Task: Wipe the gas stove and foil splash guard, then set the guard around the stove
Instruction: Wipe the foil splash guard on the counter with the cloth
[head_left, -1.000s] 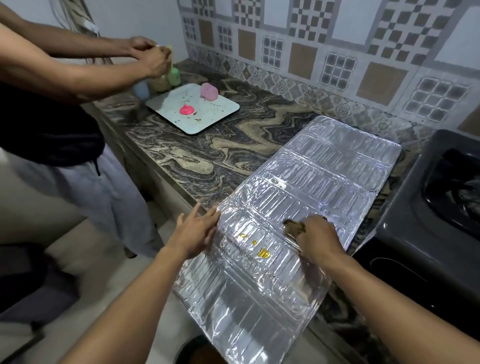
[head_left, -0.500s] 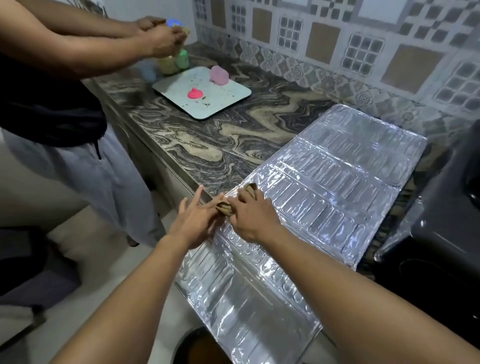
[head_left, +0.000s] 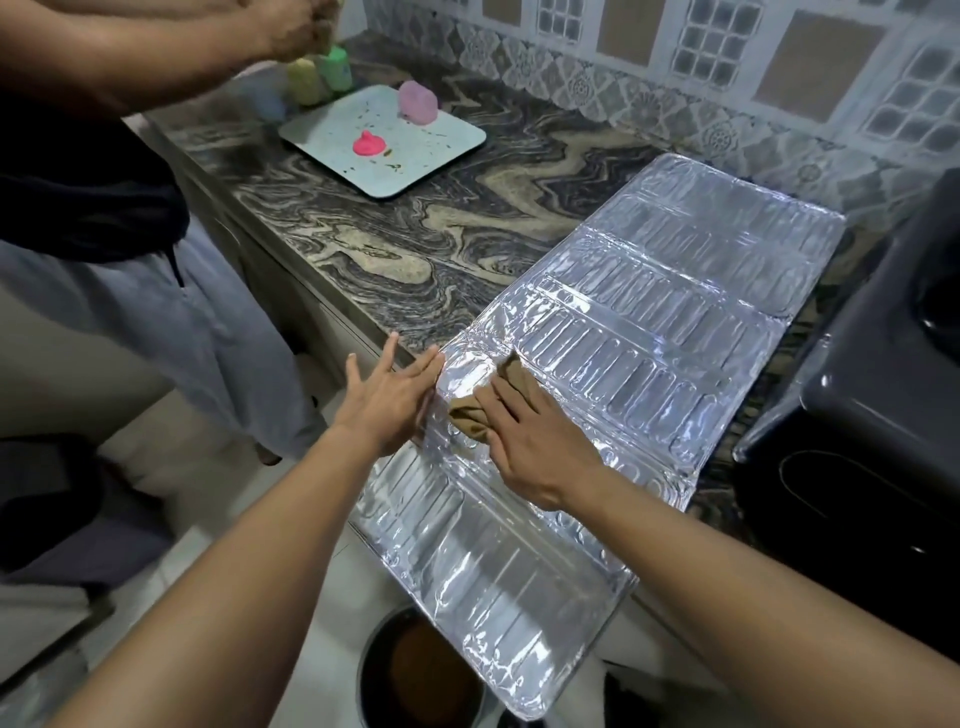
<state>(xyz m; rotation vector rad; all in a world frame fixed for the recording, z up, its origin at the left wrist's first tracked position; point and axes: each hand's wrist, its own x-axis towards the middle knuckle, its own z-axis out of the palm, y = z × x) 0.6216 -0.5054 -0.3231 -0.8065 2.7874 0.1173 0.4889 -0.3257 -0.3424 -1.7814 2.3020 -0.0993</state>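
Note:
The foil splash guard (head_left: 649, 322) lies flat on the marbled counter (head_left: 415, 249), its near end hanging over the counter's front edge. My left hand (head_left: 387, 397) presses its left edge with straight, spread fingers. My right hand (head_left: 535, 441) holds a brown cloth (head_left: 475, 415) down on the foil just right of the left hand, fingers fairly straight over it. The black gas stove (head_left: 883, 395) stands at the right, touching the guard's right side; only its left part shows.
Another person (head_left: 130, 208) stands at the left, both hands busy above small coloured bottles (head_left: 317, 75). A pale tray (head_left: 384, 140) with pink blobs sits at the counter's far left. A dark round bin (head_left: 421, 670) stands on the floor below the foil.
My right hand swept the cloth leftward across the foil from the middle to the left edge. The yellow stains seen a second ago no longer show. My left hand has stayed on the edge.

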